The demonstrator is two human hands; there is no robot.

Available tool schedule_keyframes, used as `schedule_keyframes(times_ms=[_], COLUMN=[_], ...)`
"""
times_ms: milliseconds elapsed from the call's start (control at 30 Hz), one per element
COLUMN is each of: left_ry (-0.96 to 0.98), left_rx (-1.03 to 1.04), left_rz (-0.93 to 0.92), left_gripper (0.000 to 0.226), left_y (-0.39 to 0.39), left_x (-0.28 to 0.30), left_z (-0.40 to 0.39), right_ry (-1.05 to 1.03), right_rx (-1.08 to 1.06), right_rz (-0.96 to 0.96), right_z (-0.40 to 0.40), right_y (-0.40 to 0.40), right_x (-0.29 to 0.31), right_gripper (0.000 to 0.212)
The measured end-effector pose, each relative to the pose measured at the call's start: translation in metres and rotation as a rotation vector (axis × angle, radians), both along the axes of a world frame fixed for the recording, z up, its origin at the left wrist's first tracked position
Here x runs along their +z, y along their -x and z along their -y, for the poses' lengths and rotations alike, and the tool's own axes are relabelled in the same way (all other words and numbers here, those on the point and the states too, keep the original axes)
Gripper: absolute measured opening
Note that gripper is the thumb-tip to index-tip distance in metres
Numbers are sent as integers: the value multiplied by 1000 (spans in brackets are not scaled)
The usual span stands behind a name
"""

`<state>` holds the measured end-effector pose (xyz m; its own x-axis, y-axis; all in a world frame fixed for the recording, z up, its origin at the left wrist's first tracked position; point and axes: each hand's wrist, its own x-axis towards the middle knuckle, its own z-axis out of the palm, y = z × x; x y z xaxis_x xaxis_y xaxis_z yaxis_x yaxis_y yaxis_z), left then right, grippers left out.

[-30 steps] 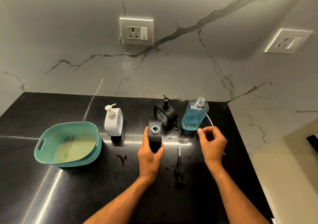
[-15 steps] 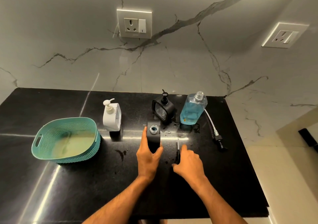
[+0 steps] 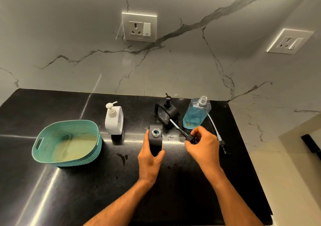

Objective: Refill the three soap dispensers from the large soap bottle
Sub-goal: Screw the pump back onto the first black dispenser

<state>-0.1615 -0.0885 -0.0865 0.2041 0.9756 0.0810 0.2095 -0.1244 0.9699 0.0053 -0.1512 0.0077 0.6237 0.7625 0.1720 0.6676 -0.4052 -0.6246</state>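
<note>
My left hand (image 3: 150, 158) grips a black soap dispenser (image 3: 155, 138) standing on the black counter (image 3: 69, 182), its round neck uncovered. My right hand (image 3: 202, 145) pinches that dispenser's black pump head (image 3: 190, 138) off the counter, with the pump's tube (image 3: 175, 124) slanting up and left. Behind stands a second black dispenser (image 3: 165, 112) with its pump on. A white dispenser (image 3: 114, 119) with pump stands further left. The large clear bottle of blue soap (image 3: 196, 114) stands at the back right, uncapped.
The large bottle's pump and long white tube (image 3: 217, 133) lie on the counter right of my right hand. A teal plastic basket (image 3: 66, 142) sits at the left. Small drops and a smear mark the counter near the dispensers. The counter ends at the right, next to the marble wall.
My right hand reached down to the black pump lying on the counter, took hold of it, and has lifted it up to the right of the uncovered dispenser. My left hand has kept its grip.
</note>
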Motion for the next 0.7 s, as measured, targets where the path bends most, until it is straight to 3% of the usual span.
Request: schedule_keyframes(times_ms=[267,567,700], left_ry=[-7,-30,-41], left_rx=[-28,-52,-50], left_rz=[15,-7,-10], left_gripper=[94,96,96], left_y=[-3,-6,-9], left_x=[-1,1,1], left_z=[-1,-2,0], right_ry=[-120,31,71], right_rx=[249,360,438], right_rz=[87,213,214], right_z=[-11,-33,-53], right_y=[15,20,24], right_x=[64,78,80], right_gripper=[34,33,43])
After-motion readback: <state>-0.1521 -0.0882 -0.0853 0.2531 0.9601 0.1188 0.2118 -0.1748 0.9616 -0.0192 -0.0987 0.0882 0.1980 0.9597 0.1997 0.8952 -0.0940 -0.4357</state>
